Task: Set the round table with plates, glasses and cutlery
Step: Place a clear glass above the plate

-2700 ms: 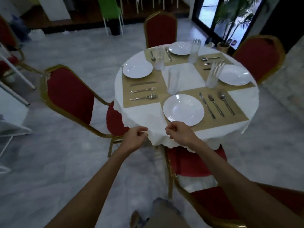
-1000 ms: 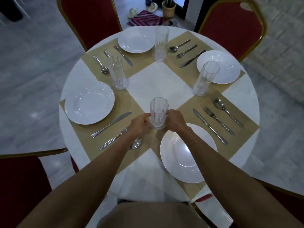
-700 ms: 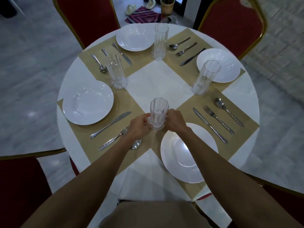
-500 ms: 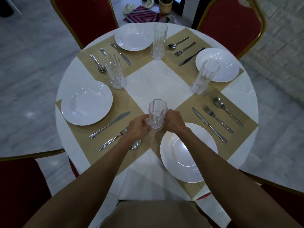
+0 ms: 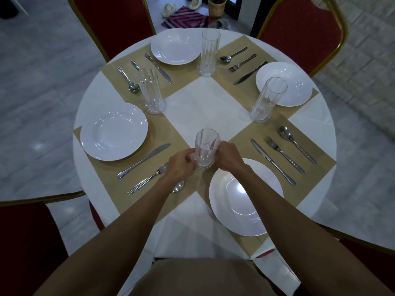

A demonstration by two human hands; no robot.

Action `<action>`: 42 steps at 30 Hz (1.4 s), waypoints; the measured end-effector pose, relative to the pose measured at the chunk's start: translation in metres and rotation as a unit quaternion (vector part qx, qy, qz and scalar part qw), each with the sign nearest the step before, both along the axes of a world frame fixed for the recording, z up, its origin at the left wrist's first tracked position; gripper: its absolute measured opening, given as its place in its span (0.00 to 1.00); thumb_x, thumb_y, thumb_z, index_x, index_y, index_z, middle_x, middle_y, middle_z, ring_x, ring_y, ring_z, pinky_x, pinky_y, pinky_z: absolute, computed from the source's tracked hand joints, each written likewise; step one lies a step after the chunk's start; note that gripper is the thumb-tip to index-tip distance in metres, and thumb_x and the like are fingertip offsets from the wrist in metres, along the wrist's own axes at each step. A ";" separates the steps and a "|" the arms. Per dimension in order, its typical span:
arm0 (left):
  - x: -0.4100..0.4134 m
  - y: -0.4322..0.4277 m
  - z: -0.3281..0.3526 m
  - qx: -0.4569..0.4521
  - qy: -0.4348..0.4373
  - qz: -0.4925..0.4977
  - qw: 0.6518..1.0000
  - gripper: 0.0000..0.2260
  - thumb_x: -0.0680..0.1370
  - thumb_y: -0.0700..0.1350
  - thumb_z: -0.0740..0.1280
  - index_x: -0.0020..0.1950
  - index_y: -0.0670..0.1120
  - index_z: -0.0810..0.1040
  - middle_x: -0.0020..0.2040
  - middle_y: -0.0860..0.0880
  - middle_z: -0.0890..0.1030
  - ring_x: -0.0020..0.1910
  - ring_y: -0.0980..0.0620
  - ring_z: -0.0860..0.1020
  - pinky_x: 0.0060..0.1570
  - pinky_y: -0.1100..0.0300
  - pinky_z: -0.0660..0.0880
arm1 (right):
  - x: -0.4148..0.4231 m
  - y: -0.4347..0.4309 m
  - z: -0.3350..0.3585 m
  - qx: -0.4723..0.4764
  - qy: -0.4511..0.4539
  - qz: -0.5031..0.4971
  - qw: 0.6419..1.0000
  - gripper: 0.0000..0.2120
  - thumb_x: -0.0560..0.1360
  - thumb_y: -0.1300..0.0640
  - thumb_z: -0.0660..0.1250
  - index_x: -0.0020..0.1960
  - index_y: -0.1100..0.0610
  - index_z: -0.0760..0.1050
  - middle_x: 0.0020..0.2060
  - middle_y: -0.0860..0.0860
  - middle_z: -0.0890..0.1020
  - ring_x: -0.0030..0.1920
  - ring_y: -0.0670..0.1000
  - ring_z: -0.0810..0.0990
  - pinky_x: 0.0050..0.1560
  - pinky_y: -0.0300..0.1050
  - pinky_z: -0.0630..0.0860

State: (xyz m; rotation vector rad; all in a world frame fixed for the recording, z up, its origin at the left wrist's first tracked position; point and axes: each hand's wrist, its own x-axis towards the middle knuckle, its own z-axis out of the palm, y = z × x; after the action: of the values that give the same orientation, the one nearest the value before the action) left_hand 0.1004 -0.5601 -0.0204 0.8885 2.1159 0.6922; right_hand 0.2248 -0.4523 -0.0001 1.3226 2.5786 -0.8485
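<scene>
- Head view: the clear faceted glass tumbler [image 5: 206, 149] is clasped low down by the left hand [image 5: 181, 165] and the right hand [image 5: 228, 155], fingers curled round its base.
- It is held upright, dead between both hands, at the tan placemat's [image 5: 271, 128] inner corner, just beyond the white round plate [image 5: 245, 197].
- Nothing is seen inside it.

- Dim, cool indoor light; the forearms [image 5: 119, 236] and red chairs [image 5: 113, 20] fall dark.
- A broad soft glare from overhead sits on the near plate [image 5: 239, 189]; a pale patch reflects off the floor [image 5: 39, 146] at left.
- Shadows on the tabletop [image 5: 205, 103] are faint and soft-edged.
- The wide lens bows the tabletop's rim and stretches the forearms at the bottom edge.
- The near glass [image 5: 206, 149] and cutlery [image 5: 285, 155] look sharp; corners are softer.
</scene>
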 end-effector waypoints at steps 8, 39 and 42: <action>0.001 -0.002 0.004 0.002 0.003 -0.006 1.000 0.20 0.76 0.45 0.70 0.69 0.50 0.75 0.51 0.47 0.84 0.53 0.48 0.80 0.55 0.60 0.72 | 0.005 -0.001 0.002 0.001 0.014 -0.035 0.999 0.07 0.78 0.61 0.66 0.51 0.63 0.80 0.47 0.59 0.84 0.47 0.59 0.82 0.44 0.44 0.72; 0.001 -0.015 0.007 0.018 -0.045 0.057 0.997 0.23 0.76 0.47 0.70 0.71 0.53 0.73 0.54 0.50 0.81 0.48 0.56 0.76 0.34 0.74 0.68 | 0.009 -0.002 0.006 0.001 0.030 -0.098 0.995 0.10 0.76 0.67 0.63 0.54 0.64 0.80 0.51 0.59 0.83 0.52 0.59 0.81 0.48 0.44 0.72; -0.012 -0.029 0.007 0.038 -0.070 0.102 0.992 0.20 0.74 0.49 0.71 0.66 0.56 0.77 0.53 0.51 0.83 0.50 0.56 0.79 0.47 0.69 0.74 | 0.022 -0.011 0.012 -0.006 0.057 -0.156 0.986 0.15 0.78 0.65 0.62 0.63 0.62 0.78 0.59 0.57 0.81 0.60 0.56 0.79 0.62 0.45 0.71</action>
State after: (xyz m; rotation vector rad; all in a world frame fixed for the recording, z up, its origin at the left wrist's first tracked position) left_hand 0.0889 -0.5891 -0.0132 0.6478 2.0827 0.9182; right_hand 0.2463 -0.4637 0.0117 1.7536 2.4783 -1.0121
